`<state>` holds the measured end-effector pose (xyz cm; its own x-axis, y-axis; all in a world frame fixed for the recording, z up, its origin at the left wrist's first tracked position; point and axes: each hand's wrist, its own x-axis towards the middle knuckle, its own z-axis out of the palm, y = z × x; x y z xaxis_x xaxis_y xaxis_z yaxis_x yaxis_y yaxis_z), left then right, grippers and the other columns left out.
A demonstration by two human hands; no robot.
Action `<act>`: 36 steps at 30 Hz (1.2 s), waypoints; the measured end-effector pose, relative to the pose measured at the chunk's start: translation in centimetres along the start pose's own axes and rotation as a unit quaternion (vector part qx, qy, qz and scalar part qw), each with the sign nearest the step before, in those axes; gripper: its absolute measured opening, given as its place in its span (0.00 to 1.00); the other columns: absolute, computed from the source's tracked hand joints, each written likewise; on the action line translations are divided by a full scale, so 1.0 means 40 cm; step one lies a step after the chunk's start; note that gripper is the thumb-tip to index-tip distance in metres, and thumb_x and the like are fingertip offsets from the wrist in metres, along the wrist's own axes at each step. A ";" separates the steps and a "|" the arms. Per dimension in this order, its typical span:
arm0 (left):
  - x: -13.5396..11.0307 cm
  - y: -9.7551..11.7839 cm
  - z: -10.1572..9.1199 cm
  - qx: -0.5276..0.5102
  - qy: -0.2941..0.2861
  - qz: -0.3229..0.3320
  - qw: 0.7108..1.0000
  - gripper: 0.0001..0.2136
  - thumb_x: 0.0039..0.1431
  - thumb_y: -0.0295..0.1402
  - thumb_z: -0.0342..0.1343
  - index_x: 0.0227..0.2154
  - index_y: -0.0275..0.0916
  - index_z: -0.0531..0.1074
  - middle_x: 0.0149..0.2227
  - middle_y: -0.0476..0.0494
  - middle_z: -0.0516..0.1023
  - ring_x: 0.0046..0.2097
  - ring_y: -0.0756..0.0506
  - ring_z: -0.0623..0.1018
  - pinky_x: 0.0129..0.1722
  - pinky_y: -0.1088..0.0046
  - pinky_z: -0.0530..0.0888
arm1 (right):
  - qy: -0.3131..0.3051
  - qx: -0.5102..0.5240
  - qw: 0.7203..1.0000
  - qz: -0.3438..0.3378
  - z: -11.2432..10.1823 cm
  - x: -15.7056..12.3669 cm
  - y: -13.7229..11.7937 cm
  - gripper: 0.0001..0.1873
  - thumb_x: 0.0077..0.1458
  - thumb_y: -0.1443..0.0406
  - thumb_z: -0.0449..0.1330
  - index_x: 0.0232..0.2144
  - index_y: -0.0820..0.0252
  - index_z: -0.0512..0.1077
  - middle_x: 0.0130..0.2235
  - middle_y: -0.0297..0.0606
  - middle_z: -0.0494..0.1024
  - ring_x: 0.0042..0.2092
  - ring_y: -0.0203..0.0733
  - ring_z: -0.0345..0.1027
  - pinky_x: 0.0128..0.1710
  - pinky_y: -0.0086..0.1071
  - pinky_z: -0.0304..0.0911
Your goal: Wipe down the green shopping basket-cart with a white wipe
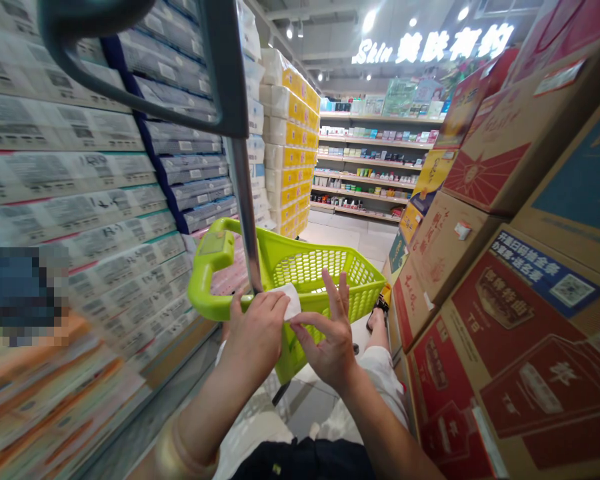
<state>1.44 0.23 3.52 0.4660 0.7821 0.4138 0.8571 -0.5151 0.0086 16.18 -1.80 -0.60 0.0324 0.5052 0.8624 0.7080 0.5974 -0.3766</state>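
A small white piece of tissue or paper [291, 301] is between my two hands, in front of the metal pole. My left hand [259, 328] has its fingers curled over the tissue's left side. At its lower right edge, my right hand [330, 337] pinches it between thumb and index finger, while the other fingers stretch upward. Just beyond both hands is a bright green plastic shopping basket [313, 261] with a perforated wall and a thick looped handle [200, 283]. The tissue's part under my left fingers is hidden.
A metal pole [245, 207] rises to a dark grey looped grip [233, 73]. Stacked white packs [105, 193] line the left, yellow-and-white packs [293, 157] behind them. Cardboard cartons [525, 320] crowd the right. Product shelves [375, 140] stand at the aisle's far end.
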 end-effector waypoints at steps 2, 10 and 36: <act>0.011 -0.010 -0.006 0.001 -0.010 -0.004 1.000 0.18 0.57 0.19 0.45 0.46 0.41 0.71 0.51 0.42 0.78 0.53 0.39 0.73 0.58 0.41 0.56 | -0.018 0.013 1.000 -0.002 0.014 -0.006 0.010 0.07 0.55 0.69 0.63 0.35 0.50 0.78 0.69 0.30 0.52 0.71 0.55 0.32 0.66 0.59 0.41; 0.038 -0.057 -0.002 0.014 -0.025 0.024 0.999 0.20 0.55 0.18 0.45 0.49 0.39 0.70 0.47 0.39 0.78 0.50 0.39 0.74 0.49 0.55 0.67 | -0.088 0.097 0.991 -0.002 0.145 -0.014 0.046 0.41 0.51 0.71 0.60 0.65 0.63 0.51 0.61 0.50 0.67 0.64 0.50 0.58 0.63 0.47 0.59; 0.036 0.069 -0.016 -0.090 -0.012 0.080 0.993 0.22 0.55 0.23 0.46 0.53 0.34 0.69 0.54 0.34 0.72 0.55 0.40 0.72 0.56 0.62 0.70 | 0.006 0.029 0.999 -0.037 0.096 -0.134 0.087 0.20 0.62 0.72 0.49 0.51 0.55 0.71 0.45 0.44 0.77 0.50 0.45 0.70 0.50 0.42 0.70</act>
<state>4.34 -0.28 4.74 0.5998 0.6924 0.4010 0.7195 -0.6860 0.1083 15.78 -0.03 -7.84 -0.0100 0.4516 0.8922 0.6669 0.6678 -0.3306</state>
